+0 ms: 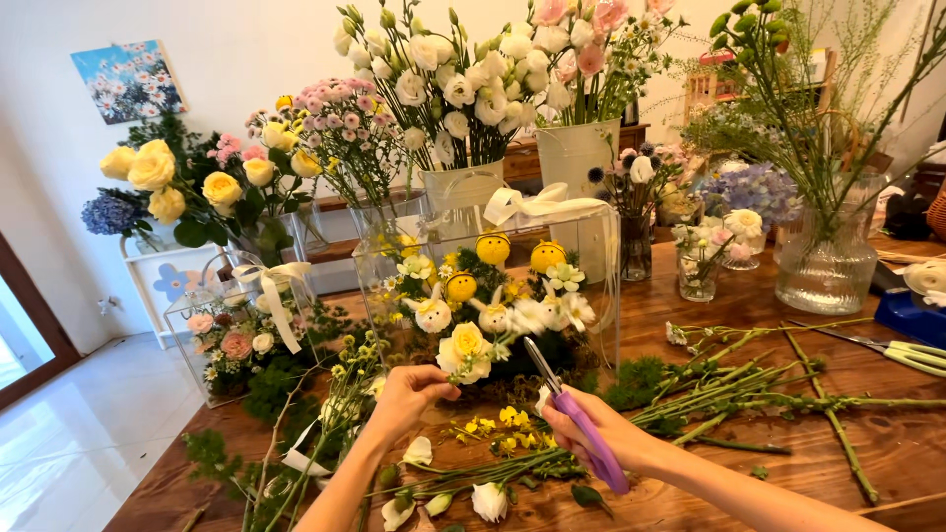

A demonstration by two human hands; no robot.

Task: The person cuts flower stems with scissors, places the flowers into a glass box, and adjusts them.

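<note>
On the near edge of the wooden table (887, 443), among cut stems and small white blooms, two bare forearms reach in from below. The left hand (409, 394) is curled, its fingertips pinched around the stem just under a pale yellow rose (465, 352), holding the bloom upright in front of the arrangement. The right hand (596, 433) is wrapped closed around the purple handles of a pair of scissors (576, 419); their long axis runs on a slant from the near right, where the handles end by the wrist, up to the far left, and the thin grey blades point at the rose, the tips just beside it; whether the blades are parted I cannot tell. To the right lie long green stems (749, 394) stripped and crossed over each other, and farther right a second pair of pale green scissors (902, 352) rests flat. Just behind the hands stands a clear square box (601, 286) tied with a cream ribbon bow on top, filled with yellow round blooms and white flowers. To its left sits a smaller clear box (197, 325) with a white ribbon and pink roses. Farther back stand cream metal buckets (576, 153) of white and pink flowers, a ribbed glass vase (826, 261) on the right, and, on the far left wall, a small square painting (128, 79) of white flowers on blue.
</note>
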